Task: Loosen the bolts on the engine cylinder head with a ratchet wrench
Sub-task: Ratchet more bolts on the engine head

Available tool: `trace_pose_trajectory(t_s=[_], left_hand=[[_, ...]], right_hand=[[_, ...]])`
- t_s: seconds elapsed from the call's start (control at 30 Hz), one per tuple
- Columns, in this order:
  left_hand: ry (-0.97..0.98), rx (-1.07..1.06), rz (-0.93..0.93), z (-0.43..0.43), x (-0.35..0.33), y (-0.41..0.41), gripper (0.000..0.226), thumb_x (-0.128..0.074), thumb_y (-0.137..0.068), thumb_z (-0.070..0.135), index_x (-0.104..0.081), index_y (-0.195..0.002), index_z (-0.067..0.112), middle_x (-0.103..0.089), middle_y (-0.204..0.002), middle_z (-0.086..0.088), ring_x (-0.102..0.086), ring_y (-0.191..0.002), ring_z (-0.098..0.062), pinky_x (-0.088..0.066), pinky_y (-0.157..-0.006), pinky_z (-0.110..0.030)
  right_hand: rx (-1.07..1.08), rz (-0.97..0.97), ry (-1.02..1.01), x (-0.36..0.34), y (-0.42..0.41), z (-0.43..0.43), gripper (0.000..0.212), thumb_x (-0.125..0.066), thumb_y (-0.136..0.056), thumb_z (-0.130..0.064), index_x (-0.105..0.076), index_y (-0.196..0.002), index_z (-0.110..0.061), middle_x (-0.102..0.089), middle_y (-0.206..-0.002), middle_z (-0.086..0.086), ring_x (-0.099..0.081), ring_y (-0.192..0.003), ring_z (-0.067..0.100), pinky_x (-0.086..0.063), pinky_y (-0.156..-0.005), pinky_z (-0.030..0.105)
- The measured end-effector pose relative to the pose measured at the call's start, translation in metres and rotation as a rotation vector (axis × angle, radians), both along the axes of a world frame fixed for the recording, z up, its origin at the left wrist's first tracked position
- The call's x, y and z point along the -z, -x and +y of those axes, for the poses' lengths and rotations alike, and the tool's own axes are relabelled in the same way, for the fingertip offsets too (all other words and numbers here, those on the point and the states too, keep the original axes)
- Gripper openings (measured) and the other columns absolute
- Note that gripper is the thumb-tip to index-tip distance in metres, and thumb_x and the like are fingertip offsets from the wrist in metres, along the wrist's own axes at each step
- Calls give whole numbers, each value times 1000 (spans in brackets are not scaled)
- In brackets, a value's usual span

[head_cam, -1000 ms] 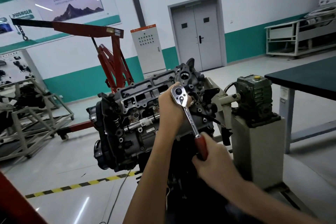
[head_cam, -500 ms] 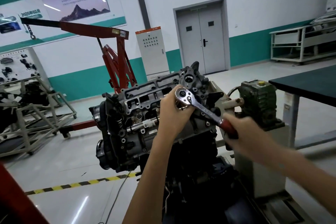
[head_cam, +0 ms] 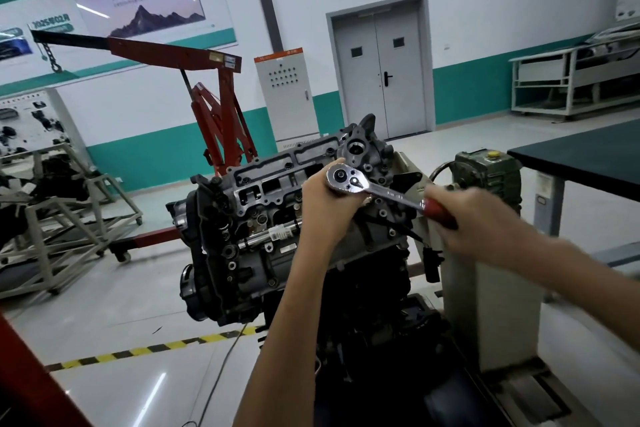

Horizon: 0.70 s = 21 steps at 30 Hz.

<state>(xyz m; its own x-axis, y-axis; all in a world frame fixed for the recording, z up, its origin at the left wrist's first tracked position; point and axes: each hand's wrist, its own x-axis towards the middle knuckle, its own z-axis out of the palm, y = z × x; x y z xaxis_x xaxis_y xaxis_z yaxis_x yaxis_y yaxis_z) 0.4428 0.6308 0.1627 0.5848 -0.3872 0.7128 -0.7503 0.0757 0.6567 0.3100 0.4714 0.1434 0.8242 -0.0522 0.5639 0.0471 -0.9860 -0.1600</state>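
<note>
The engine with its grey cylinder head (head_cam: 277,180) is mounted on a stand at the centre, tilted toward me. A chrome ratchet wrench (head_cam: 381,189) with a red handle sits on the head's right end, its round head at the upper left and the handle pointing right and slightly down. My left hand (head_cam: 325,204) is curled around the wrench just under its round head. My right hand (head_cam: 464,215) grips the red handle. The socket and the bolt beneath it are hidden by my left hand.
A red engine hoist (head_cam: 214,107) stands behind the engine. A grey stand column with a green gearbox (head_cam: 488,177) is right of it, and a dark-topped table (head_cam: 581,156) further right. A metal-frame trolley (head_cam: 62,236) stands at left. A yellow-black floor line (head_cam: 145,350) runs below.
My right hand has swung the handle counter-clockwise, from pointing down-right to pointing nearly rightward. My left hand stayed on the wrench head. The camera view shifted slightly.
</note>
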Motion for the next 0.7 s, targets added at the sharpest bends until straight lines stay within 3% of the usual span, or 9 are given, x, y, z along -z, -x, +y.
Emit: trace_pose_trajectory(t_s=[0.1,0.2,0.27,0.37,0.43,0.53,0.6,0.7], left_hand=[[-81,21,-30,5,-6,-3,36,-69,-73,-5,-53,-64,25,-54,-53,17,-46,-51,-1,-37,-54,-13],[-102,16,-54,9,-5,-3,34,-69,-74,-3,-55,-67,27,-57,-58,20,-49,-55,1,-40,-58,-13],[-51,0,-101,10,-1,0,24,-68,-74,-2,-58,-74,20,-59,-64,17,-51,-60,1,-41,-60,-13],[17,-35,-156,6,3,6,17,-67,-75,-5,-60,-85,7,-60,-72,3,-52,-65,-5,-44,-63,-20],[43,-41,-125,2,3,9,22,-65,-76,-8,-55,-77,11,-54,-65,3,-47,-59,-4,-42,-58,-21],[80,-55,-45,1,2,13,42,-63,-76,-11,-40,-65,21,-40,-57,12,-37,-51,1,-33,-52,-9],[83,-55,-20,1,2,11,44,-64,-75,-12,-39,-63,21,-38,-57,11,-36,-49,1,-32,-51,-9],[46,-27,4,2,0,6,45,-63,-75,-13,-41,-61,24,-42,-55,14,-37,-50,0,-33,-52,-13]], right_hand=[[4,-14,183,-41,-6,-20,16,-62,-77,-11,-53,-89,-16,-42,-59,-15,-42,-54,-4,-29,-50,12],[23,17,139,-34,-6,-20,18,-62,-79,-11,-53,-94,-17,-51,-64,-9,-49,-56,-1,-44,-52,19],[1,68,-27,-6,1,-2,23,-61,-79,-7,-52,-96,-19,-53,-66,-9,-54,-57,0,-53,-56,23],[-88,-11,-371,33,9,49,37,-65,-71,-2,-43,-79,-30,-50,-56,-10,-50,-46,1,-41,-50,8],[-108,-106,-590,51,5,85,39,-64,-68,1,-40,-68,-29,-47,-47,-8,-49,-43,0,-31,-42,3],[-153,-143,-746,61,-3,114,35,-61,-69,2,-41,-66,-27,-48,-47,-7,-50,-42,2,-32,-38,6],[-150,-125,-681,58,-2,107,36,-61,-68,1,-39,-67,-28,-43,-46,-9,-49,-43,3,-31,-40,5],[-124,-12,-399,39,4,59,38,-63,-70,-2,-42,-80,-31,-49,-58,-9,-49,-49,7,-36,-50,7]])
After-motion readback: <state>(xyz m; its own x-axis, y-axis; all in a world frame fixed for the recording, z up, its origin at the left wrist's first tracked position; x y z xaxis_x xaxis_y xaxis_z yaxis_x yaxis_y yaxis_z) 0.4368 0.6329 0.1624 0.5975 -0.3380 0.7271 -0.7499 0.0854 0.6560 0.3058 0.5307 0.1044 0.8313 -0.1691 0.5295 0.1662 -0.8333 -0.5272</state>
